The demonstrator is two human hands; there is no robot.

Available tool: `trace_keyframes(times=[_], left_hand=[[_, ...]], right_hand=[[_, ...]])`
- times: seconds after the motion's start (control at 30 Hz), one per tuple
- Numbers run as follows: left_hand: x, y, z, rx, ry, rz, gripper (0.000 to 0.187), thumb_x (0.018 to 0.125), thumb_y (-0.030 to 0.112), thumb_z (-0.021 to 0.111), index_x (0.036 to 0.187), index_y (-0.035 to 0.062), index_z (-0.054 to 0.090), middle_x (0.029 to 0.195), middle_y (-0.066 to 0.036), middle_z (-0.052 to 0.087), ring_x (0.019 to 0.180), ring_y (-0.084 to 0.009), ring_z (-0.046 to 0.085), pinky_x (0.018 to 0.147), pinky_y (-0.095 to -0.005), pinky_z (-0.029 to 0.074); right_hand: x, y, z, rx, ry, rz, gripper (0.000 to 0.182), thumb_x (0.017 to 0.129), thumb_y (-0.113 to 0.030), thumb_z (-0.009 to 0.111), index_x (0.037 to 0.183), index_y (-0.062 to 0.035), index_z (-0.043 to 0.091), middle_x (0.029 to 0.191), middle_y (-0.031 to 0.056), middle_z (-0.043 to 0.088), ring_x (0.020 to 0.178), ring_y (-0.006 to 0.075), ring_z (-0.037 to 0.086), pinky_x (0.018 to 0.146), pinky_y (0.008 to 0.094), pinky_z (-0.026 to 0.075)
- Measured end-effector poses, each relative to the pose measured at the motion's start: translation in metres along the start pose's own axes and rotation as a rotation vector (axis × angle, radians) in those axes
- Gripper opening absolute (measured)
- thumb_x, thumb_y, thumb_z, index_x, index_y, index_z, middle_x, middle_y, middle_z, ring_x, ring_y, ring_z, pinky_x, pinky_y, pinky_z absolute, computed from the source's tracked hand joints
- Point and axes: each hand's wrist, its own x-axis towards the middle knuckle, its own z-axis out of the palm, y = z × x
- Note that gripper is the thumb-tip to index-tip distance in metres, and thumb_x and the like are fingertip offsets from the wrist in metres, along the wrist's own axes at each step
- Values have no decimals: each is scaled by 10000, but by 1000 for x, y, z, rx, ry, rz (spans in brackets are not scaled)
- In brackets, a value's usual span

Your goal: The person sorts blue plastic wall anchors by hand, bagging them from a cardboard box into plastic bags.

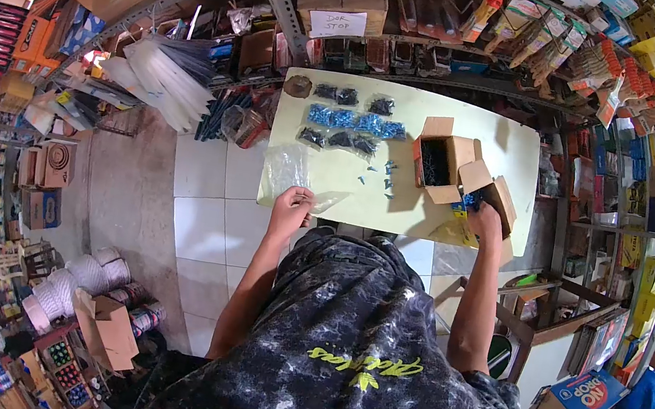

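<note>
My left hand is closed at the table's front edge, its fingers pinching a small clear plastic bag. Beside it lies a larger sheet or stack of clear plastic. My right hand reaches into an open cardboard box at the table's right, among small blue pieces; the box hides its fingertips. Left of that box stands another open box full of dark small pieces. Several loose blue pieces lie on the tabletop.
On the pale table, filled packets sit in rows: black packets, blue packets and more black packets. A round brown object lies at the back left corner. Loaded shelves border the table's far side; a wooden frame stands at right.
</note>
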Motion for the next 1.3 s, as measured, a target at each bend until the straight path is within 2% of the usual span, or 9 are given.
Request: trace_keyframes(times=[0.17,0.57,0.77,0.87,0.93,1.07,1.13,1.23,1.3], left_hand=[[-3,-2,-2,-17,21,-10,131,901,41,587,1031,52,584,850,-39,585,573,-89,545,479,-234,451],[-7,-13,-9,-36,37,-40,148,892,56,598,1040,72,591,857,-37,591,598,-93,556,495,-231,473],[-4,-12,-7,7,24,-40,171,878,57,604,1048,72,592,865,-36,595,624,-96,565,508,-232,476],[-5,-9,-6,14,13,-42,174,877,55,595,1050,67,590,870,-39,595,628,-99,566,513,-233,476],[-5,-10,-6,13,10,-28,171,878,55,585,1049,64,588,873,-41,595,627,-101,565,514,-233,477],[-7,-10,-7,22,11,-30,167,880,58,585,1047,63,588,871,-40,595,626,-102,564,513,-233,476],[-7,-12,-7,21,12,-35,167,881,60,587,1047,65,586,866,-38,595,625,-103,563,509,-232,473],[-8,-12,-7,24,10,-38,168,882,65,591,1049,67,584,858,-35,594,625,-102,563,506,-231,472],[-9,-11,-6,21,10,-38,166,884,66,593,1049,69,584,854,-33,592,626,-101,563,505,-231,472]], right_hand=[[12,3,1,-95,-22,29,270,769,-204,641,890,33,687,938,305,647,930,436,640,814,498,515],[-24,7,-14,121,250,84,316,759,-320,751,802,-10,707,737,195,677,701,344,681,663,394,518],[-31,17,-13,380,379,180,243,880,-218,685,830,19,702,658,121,671,585,160,664,563,303,505],[-37,14,-17,639,315,170,203,897,-165,652,967,22,687,721,113,688,631,183,659,620,323,509],[-38,18,-14,813,301,142,242,925,-103,608,1111,50,625,825,84,686,673,130,646,609,274,517],[-40,18,-12,1100,266,104,290,940,-87,585,1185,69,576,916,90,673,773,149,651,656,259,529],[-52,-1,-23,1556,61,86,285,958,-90,556,1191,73,572,985,104,656,883,168,639,742,273,535],[-65,-34,-28,1859,-160,57,294,981,-137,528,1188,66,574,1040,129,640,932,185,627,804,285,522],[-69,-53,-20,1841,-293,52,307,988,-149,505,1190,74,565,1069,144,632,935,199,630,827,298,525]])
